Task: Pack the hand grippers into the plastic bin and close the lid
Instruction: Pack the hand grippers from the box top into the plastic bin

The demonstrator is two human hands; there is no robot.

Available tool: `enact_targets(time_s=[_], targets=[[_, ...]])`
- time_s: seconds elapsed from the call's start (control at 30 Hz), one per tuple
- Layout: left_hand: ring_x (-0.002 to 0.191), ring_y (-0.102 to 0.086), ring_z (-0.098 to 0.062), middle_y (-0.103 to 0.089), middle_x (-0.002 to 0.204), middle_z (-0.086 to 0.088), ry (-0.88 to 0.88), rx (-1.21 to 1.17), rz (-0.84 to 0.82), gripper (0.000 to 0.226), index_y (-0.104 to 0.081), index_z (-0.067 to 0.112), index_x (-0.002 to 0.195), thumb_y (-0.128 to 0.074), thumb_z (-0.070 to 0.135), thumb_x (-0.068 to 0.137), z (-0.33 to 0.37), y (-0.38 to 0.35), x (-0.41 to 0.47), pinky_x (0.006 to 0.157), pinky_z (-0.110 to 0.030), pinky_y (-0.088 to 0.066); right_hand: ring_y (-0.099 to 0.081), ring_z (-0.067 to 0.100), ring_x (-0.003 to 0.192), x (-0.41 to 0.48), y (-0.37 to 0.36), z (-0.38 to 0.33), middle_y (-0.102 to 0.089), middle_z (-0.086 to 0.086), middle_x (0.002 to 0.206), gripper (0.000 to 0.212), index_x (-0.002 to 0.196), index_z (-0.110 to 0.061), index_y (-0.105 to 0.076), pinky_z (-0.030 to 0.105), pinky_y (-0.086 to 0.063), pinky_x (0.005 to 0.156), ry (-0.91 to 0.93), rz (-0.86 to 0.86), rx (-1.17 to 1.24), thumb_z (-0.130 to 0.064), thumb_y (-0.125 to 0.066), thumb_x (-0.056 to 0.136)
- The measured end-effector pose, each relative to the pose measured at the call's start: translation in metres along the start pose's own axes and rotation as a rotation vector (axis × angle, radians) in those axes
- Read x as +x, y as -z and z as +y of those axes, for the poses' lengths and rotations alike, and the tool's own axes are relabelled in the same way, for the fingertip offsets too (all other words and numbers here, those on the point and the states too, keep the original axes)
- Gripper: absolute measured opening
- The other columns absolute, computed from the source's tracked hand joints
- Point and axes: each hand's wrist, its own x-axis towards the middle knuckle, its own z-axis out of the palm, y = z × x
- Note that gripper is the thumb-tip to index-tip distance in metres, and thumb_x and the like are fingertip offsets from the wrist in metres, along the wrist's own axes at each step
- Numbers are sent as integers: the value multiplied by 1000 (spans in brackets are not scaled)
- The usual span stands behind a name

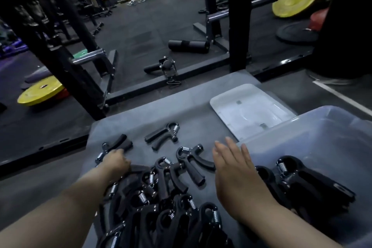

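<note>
Heap of hand grippers (161,207): lay nearest us, black handles and steel springs tangled on the grey table (193,106), between our forearms.
Left hand (116,162): fingers were curled down over the far-left gripper (117,145) at the heap's far-left edge. We judged it gripped, though the fingertips were hidden.
Axis of that piece: handles pointed away and rightward, spring end toward the near left.
Right hand (233,167): was flat with fingers straight, holding nothing, and hovered just beside the bin's near-left wall.
Loose gripper (191,161): lay just left of the right hand, handles slanting toward us.
Relation that mattered: the bin lay to the right of the gripped piece, with the heap's far edge and the right hand between them. The right hand was the nearer one to the bin, so we judged the left would have to carry across or pass over.
Plastic bin (326,125): stood clear-walled and uncovered at the right. It held a few packed grippers (302,181) in its near-left part.
Second loose gripper (163,135): lay farther back, apart from the heap.
Lid (249,110): lay flat on the table just beyond the bin's far-left corner, not yet fitted.
Progress: we judged it early, most pieces being still outside.
Beyond the table: dark gym floor with a yellow plate (40,92) at the left.
</note>
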Motion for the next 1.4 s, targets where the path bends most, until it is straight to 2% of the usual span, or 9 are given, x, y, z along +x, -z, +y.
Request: enact_targets(time_s=[0.13,0.47,0.57,0.67,0.77,0.9,1.17,1.3,1.4], targets=[[120,-53,-39,-54,134,-20,38,-61,60,44,-54,8,127,-54,25,86,-9,-6,29,97,-40,-46,-47,35,133,2,-3,-1,-60,9,132,70,122,-3,-64,48,-18,107,7,54,9,-15,-69,53],[119,-51,-45,-52,131,-29,183,-265,29,46,-51,-3,129,-52,22,90,-32,-49,62,105,-46,-41,-43,32,136,-1,-1,-2,-57,6,137,63,125,-7,-62,49,-28,111,-4,66,10,-10,-68,63],[131,-39,-45,-33,147,-23,224,-259,63,55,-41,3,138,-54,24,89,-34,-56,61,113,-49,-29,-34,32,142,-1,-2,-3,-51,8,143,61,130,-6,-58,48,-19,113,-15,46,-1,-9,-62,70],[121,-48,-48,-45,139,-25,167,-281,68,61,-36,16,138,-56,26,81,-36,-51,66,108,-53,-38,-14,29,149,-3,1,-3,-35,6,154,61,142,-7,-46,43,0,115,5,63,19,-8,-53,81],[123,-49,-44,-50,138,-22,165,-150,34,64,-36,23,144,-53,33,84,-39,-43,72,105,-49,-39,6,24,150,-2,5,-3,-18,2,161,61,150,-9,-30,37,15,113,35,64,57,-10,-44,91],[126,-46,-40,-46,143,-10,102,69,11,72,-38,32,141,-60,59,79,-43,-34,59,102,-48,-38,10,22,150,0,4,-4,-14,0,161,62,152,-10,-27,38,16,114,27,42,76,-9,-43,92],[110,-53,-27,-63,115,-1,-188,374,329,23,-51,26,108,-58,37,88,-37,-34,29,86,-42,-32,12,23,150,0,7,-5,-13,1,161,62,152,-9,-26,41,13,117,15,-2,69,-9,-40,92],[107,-51,-41,-58,106,-23,-75,67,571,21,-53,4,100,-44,23,99,-11,-25,20,93,-52,-32,10,24,150,1,5,-5,-14,2,161,60,151,-9,-28,40,16,115,13,6,75,-8,-40,92],[100,-51,-50,-50,104,-32,3,-341,579,27,-50,-4,98,-38,20,100,19,5,11,84,-53,-39,6,26,150,-1,3,-5,-19,3,160,60,148,-8,-33,39,16,114,11,33,96,-6,-41,89]])
